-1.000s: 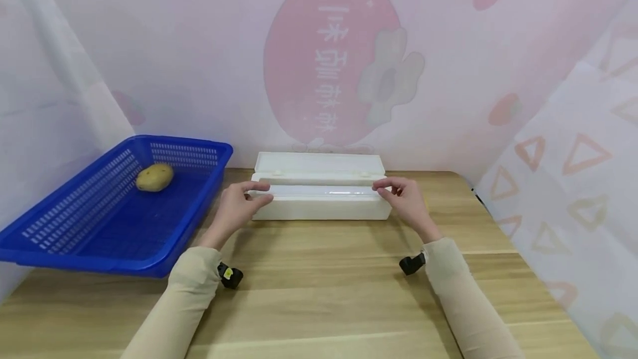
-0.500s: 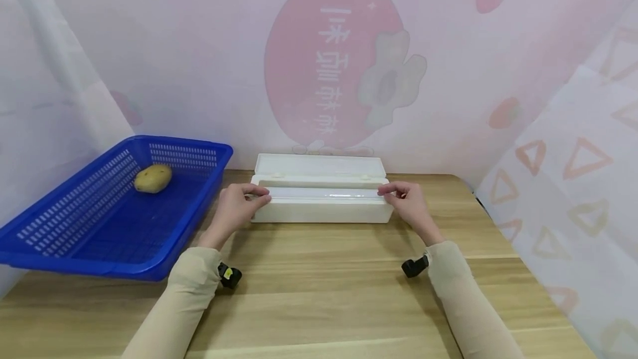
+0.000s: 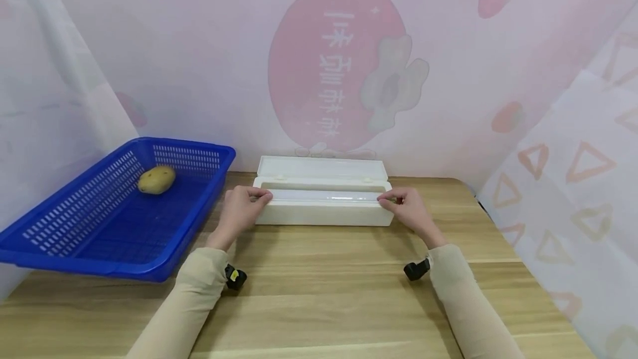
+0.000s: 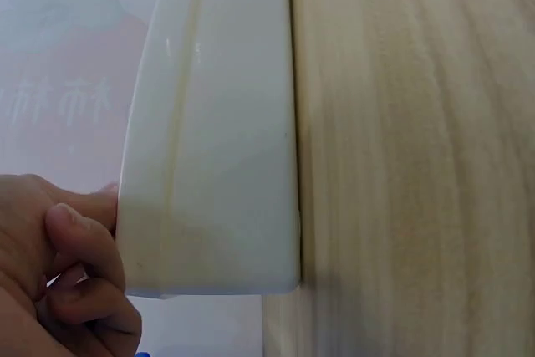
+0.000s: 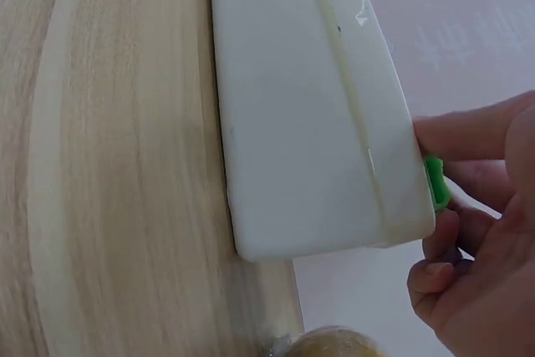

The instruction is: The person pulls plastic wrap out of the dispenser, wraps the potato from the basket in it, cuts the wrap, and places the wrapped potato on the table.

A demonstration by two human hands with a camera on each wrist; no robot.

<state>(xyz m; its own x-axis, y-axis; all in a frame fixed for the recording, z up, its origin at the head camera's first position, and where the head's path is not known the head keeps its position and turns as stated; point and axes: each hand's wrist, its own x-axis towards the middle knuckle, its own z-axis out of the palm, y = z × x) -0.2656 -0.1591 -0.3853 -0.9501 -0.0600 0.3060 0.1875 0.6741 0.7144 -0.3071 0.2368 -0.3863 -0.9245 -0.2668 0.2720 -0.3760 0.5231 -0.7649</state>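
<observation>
A long white cling film dispenser box (image 3: pixel 324 215) stands at the back of the table, its lid (image 3: pixel 321 168) raised. Glossy clear cling film (image 3: pixel 344 196) shows along its top front. My left hand (image 3: pixel 240 209) pinches with thumb and forefinger at the left end of that film. At the opposite end my right hand (image 3: pixel 410 212) does likewise; the film itself is barely visible between the fingers. A small green piece (image 5: pixel 436 182) sits on the box's edge by the right fingers in the right wrist view.
A blue plastic basket (image 3: pixel 164 270) holding a potato (image 3: pixel 157 180) stands on the left. A rounded yellow-brown thing (image 5: pixel 334 344), seemingly in clear wrap, shows beyond the box's right end. A printed curtain (image 3: pixel 448 71) hangs directly behind the box.
The thumbs and forefingers of both hands have closed together at the box's top front edge. The box and potato stay put; the head view has shifted slightly.
</observation>
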